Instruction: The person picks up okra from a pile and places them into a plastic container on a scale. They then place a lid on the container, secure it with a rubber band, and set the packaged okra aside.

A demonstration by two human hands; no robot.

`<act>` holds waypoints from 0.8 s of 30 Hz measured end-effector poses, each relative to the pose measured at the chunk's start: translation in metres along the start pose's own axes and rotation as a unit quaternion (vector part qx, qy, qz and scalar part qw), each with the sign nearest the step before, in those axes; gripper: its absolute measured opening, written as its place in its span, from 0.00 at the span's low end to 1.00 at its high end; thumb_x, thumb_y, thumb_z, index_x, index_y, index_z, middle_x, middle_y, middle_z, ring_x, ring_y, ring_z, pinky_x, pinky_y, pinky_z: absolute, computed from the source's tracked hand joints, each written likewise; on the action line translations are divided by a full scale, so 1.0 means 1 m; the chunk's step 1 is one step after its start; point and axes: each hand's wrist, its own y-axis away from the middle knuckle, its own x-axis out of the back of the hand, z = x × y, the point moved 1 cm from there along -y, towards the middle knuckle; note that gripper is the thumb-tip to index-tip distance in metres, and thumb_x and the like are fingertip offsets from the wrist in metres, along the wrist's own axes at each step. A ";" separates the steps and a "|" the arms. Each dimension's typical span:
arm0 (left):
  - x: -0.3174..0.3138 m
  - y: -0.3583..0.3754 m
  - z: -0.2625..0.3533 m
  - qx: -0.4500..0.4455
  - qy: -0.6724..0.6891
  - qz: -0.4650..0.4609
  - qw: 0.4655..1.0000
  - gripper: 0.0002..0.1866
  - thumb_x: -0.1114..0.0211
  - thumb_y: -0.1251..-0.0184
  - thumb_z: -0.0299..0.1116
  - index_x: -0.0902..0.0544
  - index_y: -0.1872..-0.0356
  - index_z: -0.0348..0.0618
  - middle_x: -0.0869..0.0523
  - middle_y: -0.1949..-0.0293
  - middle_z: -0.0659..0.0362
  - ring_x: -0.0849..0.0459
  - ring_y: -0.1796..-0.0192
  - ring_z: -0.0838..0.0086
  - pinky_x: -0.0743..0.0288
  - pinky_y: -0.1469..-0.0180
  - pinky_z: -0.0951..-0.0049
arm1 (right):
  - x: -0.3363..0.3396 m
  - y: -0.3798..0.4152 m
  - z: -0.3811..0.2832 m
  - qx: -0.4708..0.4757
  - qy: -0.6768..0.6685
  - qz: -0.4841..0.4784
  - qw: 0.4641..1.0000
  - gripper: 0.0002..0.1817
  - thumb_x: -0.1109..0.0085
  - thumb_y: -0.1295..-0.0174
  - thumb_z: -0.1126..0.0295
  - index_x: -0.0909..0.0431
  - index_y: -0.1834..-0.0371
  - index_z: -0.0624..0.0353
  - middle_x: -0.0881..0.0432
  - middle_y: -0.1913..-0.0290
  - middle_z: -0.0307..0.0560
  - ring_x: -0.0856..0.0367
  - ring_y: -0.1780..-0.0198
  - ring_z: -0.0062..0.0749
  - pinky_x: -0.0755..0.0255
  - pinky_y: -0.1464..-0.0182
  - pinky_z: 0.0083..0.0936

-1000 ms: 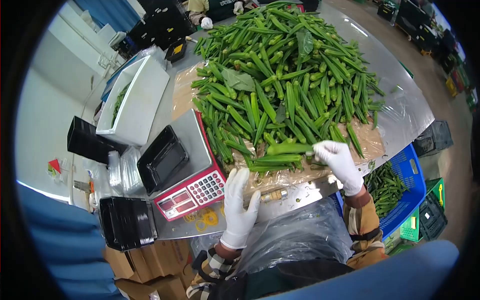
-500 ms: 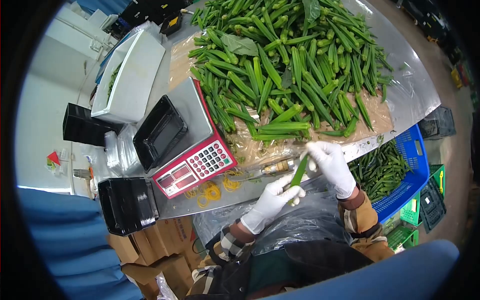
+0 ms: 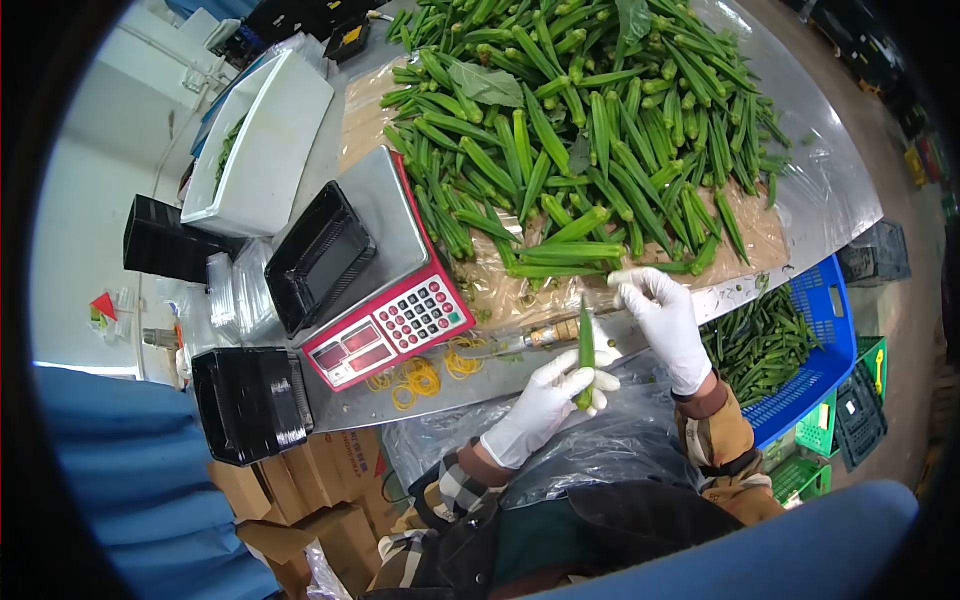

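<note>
One okra pod (image 3: 586,350) stands nearly upright in my white-gloved left hand (image 3: 548,405), its tip pointing away from me and its thick end between my fingers. My right hand (image 3: 665,325), gloved too, is up and to the right of the pod, apart from it. Its thumb and index finger are pinched together near the table edge; anything between them is too small to make out. Just beyond my hands a big pile of okra (image 3: 600,140) lies on brown paper and clear film.
A red scale (image 3: 390,325) holds a black tray (image 3: 322,258). More black trays (image 3: 250,405) stand at the left, below a white foam box (image 3: 262,145). Yellow rubber bands (image 3: 415,380) lie near the table edge. A blue basket (image 3: 835,330) of okra is at the right.
The pod in my left hand has turned from slanting right to nearly upright. My right hand has moved slightly away from it, its fingers now off the tip.
</note>
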 end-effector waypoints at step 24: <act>0.016 0.001 0.004 -0.095 0.022 0.108 0.989 0.09 0.40 0.25 0.26 0.19 0.50 0.35 0.19 0.68 0.58 0.19 0.64 0.70 0.23 0.57 0.68 | 0.016 -0.011 0.016 -0.195 -0.282 0.017 0.939 0.22 0.45 0.26 0.52 0.18 0.56 0.64 0.17 0.72 0.42 0.28 0.76 0.24 0.33 0.72 0.22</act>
